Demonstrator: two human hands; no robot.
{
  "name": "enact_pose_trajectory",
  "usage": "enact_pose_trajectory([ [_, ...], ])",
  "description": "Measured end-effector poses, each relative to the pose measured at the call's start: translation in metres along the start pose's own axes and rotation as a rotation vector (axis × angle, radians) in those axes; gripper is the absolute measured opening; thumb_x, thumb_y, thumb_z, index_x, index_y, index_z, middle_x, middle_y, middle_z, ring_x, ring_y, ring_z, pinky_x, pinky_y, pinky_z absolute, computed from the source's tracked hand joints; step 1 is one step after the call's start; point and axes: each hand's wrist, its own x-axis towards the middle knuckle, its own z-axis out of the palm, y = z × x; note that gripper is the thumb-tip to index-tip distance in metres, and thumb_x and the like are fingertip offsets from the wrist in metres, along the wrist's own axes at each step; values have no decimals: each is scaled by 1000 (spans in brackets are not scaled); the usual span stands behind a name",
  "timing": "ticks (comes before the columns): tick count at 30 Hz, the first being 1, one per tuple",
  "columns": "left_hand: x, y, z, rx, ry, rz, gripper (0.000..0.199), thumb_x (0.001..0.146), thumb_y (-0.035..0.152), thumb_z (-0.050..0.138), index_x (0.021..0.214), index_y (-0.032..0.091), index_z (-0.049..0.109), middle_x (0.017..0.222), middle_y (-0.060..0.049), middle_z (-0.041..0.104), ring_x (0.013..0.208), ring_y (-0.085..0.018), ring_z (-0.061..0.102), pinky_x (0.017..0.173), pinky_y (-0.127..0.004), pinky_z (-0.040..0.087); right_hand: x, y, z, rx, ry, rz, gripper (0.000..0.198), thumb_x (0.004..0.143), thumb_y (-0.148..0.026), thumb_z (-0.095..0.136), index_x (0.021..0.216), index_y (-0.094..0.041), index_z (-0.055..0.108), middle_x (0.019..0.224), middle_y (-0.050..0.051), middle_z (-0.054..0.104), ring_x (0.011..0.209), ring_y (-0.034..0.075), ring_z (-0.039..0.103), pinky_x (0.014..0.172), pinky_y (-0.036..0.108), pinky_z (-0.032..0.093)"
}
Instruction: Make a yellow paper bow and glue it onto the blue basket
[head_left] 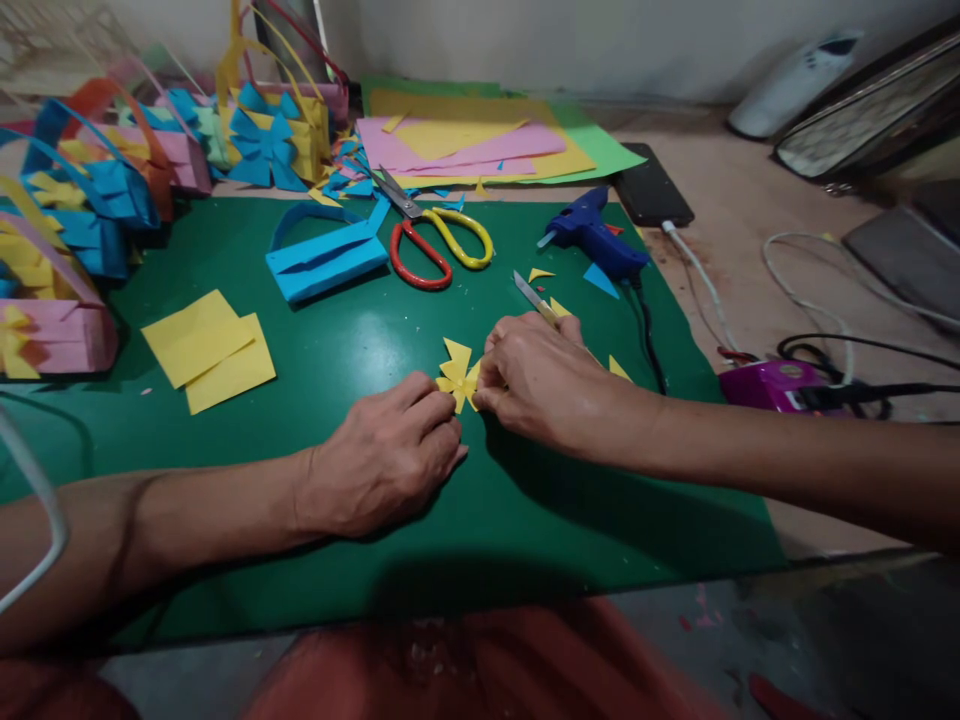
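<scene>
A yellow paper flower [460, 382] with pointed petals lies on the green mat [315, 570], between my two hands. My left hand [390, 450] rests on the mat with curled fingers pressed on the flower's left edge. From the other side, my right hand [536, 375] pinches a petal, its fingertips partly hiding it. A craft knife [531, 292] lies just beyond the right hand, its handle partly covered. Yellow paper scraps [541, 274] are scattered near the blade. Two overlapping yellow paper pieces [214, 350] lie to the left.
Scissors [427, 235] and a blue paper basket [326, 255] lie beyond my hands. A blue glue gun [600, 235] sits right, its cord trailing. Behind are coloured sheets [465, 140] and a phone [652, 185]. Finished paper baskets [274, 140] crowd the left; cables [705, 270] run right.
</scene>
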Motion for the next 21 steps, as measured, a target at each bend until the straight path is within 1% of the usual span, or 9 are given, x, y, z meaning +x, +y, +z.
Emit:
enact_pose_trajectory([
  [3,0,-1,0,10,-25,5,26,93,21,43,81,12,64,83,-10,63,82,-21,53,70,-36,51,1,1,1,-3,8,-17,23,76,-14,53,53,-17,55,88,10,62,95,30,51,79,45,32],
  [8,3,-1,0,38,-48,6,24,93,23,41,91,9,62,89,-13,60,78,-22,50,69,-37,50,1,1,0,-41,0,-8,24,78,-15,52,55,-16,58,94,12,63,98,30,51,82,47,34],
  [16,5,3,-1,15,-122,-56,32,92,30,44,108,5,55,97,-16,56,84,-25,46,71,-40,49,1,1,0,-26,-12,-11,24,79,-15,54,55,-16,58,93,11,63,98,30,51,83,48,34],
  [21,6,3,-1,5,-159,-91,32,93,32,41,107,7,55,98,-15,54,85,-25,45,72,-41,49,0,2,-1,11,4,-20,22,79,-15,54,57,-16,59,94,11,63,100,30,51,84,47,32],
])
